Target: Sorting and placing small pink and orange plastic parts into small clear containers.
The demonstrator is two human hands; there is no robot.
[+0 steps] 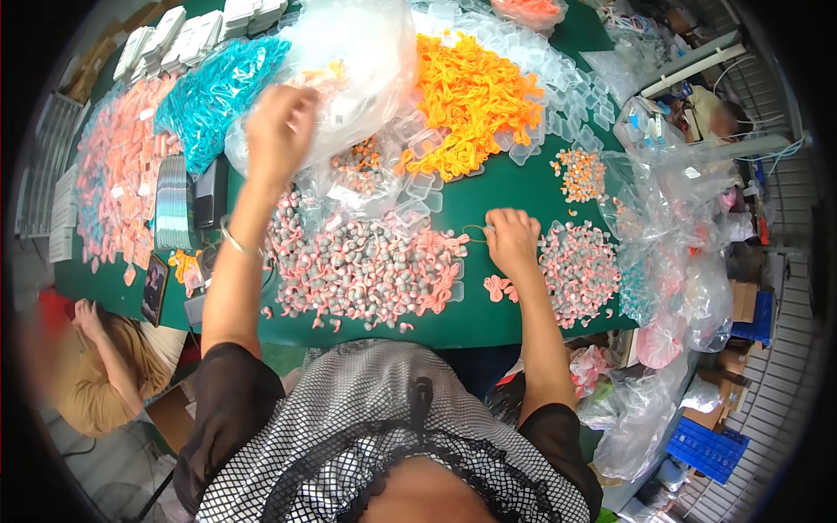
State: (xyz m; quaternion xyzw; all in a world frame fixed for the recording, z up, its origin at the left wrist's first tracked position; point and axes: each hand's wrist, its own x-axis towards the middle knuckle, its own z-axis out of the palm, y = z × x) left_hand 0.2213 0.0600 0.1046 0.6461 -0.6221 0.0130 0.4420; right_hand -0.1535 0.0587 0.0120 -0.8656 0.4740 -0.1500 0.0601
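We have a cord (pixel 473 227) at our right hand (pixel 513 240), a pink-grey pile (pixel 366 266) to its left. Our left hand (pixel 281 131), fingers bent, is by a clear bag (pixel 366 52); we cannot tell whether either grips. Beyond the right lie orange bundles (pixel 475 96).

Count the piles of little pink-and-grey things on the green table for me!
2. A wide pile lies left of the right hand; a smaller, rounder pile lies right of it. More could be hidden under the plastic bags.
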